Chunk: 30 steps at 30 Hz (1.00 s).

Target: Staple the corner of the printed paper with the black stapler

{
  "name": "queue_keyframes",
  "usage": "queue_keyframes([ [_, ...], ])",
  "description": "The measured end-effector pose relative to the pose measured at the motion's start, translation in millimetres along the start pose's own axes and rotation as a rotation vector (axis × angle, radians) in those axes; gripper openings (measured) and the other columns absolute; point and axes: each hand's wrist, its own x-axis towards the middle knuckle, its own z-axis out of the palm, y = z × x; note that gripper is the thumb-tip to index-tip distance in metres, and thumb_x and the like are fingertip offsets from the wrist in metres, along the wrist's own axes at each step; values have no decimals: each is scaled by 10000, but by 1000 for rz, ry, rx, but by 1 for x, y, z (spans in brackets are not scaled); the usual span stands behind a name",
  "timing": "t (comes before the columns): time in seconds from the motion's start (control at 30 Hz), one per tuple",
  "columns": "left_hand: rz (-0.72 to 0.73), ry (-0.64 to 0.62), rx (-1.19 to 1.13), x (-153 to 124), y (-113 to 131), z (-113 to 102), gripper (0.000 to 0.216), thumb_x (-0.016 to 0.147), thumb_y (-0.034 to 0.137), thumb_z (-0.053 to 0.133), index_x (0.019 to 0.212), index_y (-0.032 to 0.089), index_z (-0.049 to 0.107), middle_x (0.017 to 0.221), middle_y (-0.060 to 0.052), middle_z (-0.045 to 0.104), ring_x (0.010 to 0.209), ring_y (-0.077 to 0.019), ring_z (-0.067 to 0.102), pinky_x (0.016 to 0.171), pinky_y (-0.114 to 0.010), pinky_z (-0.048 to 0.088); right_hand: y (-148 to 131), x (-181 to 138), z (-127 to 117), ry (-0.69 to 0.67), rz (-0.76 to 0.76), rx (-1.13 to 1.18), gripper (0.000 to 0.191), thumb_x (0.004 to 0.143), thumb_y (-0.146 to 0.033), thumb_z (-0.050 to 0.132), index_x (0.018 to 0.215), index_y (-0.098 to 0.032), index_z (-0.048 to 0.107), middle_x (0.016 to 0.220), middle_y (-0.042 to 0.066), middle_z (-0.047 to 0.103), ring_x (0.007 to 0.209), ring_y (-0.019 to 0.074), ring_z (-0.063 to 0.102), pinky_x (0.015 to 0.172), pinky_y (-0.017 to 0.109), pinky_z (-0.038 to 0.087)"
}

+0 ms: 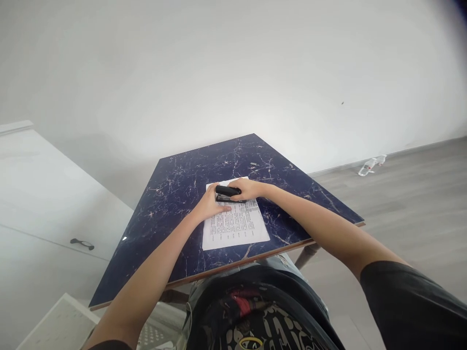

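Observation:
A black stapler rests over the upper part of a printed sheet of paper, its front end pointing left. My right hand is closed around the stapler's rear end from the right. My left hand lies on the sheet's left side, fingers at the stapler's front end and thumb stretched flat across the print. A gap shows between the stapler's top arm and its base. Whether more sheets lie under the top one I cannot tell.
The sheet lies on a dark blue marble-patterned table. Beyond my hands is a small pale object, too small to name. A white cabinet with a dark handle stands left. A clear plastic item lies on the floor by the wall.

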Motion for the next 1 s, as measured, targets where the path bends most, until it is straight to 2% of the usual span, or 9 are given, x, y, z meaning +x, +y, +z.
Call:
queue_keyframes([
  [0.13, 45, 5, 18, -3, 6, 1, 1087, 755, 628, 888, 1608, 219, 353, 1661, -209, 403, 1521, -431, 438, 1258, -608, 363, 15, -16, -21, -113, 59, 36, 264, 924, -444, 704, 1046, -212, 729, 915, 56, 735, 703, 183, 612, 642, 336, 450],
  [0.3, 21, -82, 45, -7, 6, -1, 1057, 849, 596, 813, 1691, 258, 272, 1769, -176, 262, 1610, -421, 313, 1294, -610, 315, 40, -46, -51, -192, 105, 223, 509, 941, -534, 708, 1341, -220, 729, 1218, 115, 766, 914, 223, 705, 771, 355, 561],
  [0.37, 5, -94, 25, -6, 0, -2, 1051, 863, 595, 798, 1708, 276, 259, 1777, -155, 250, 1623, -410, 289, 1309, -613, 288, 48, -55, -58, -218, 137, 313, 583, 931, -558, 726, 1408, -224, 704, 1274, 127, 757, 847, 202, 704, 733, 348, 578],
  [0.47, 11, -111, -102, -3, -12, -3, 1091, 845, 578, 814, 1724, 300, 231, 1781, -125, 238, 1628, -383, 287, 1314, -608, 283, 54, -65, -63, -192, 235, 409, 633, 883, -543, 800, 1415, -212, 709, 1176, 131, 791, 643, 155, 652, 643, 350, 588],
  [0.6, 11, -138, -238, 0, -21, -4, 1151, 806, 538, 849, 1732, 283, 215, 1789, -107, 199, 1642, -340, 248, 1340, -549, 255, 52, -71, -60, -142, 329, 541, 578, 823, -467, 886, 1302, -164, 772, 1024, 135, 808, 645, 172, 688, 667, 361, 632],
  [0.83, 20, -128, -306, -1, -19, -5, 1116, 806, 472, 858, 1719, 249, 257, 1780, -109, 233, 1639, -301, 261, 1349, -487, 252, 51, -68, -59, -219, 402, 747, 556, 818, -387, 906, 1316, -185, 763, 1004, 107, 814, 574, 126, 664, 559, 271, 590],
  [1.0, 30, -125, -315, -1, -21, -3, 1050, 824, 424, 847, 1706, 273, 298, 1771, -87, 269, 1631, -290, 288, 1348, -484, 258, 57, -65, -59, -290, 420, 791, 675, 808, -400, 902, 1419, -195, 704, 1036, 104, 812, 514, 94, 611, 504, 244, 520],
])
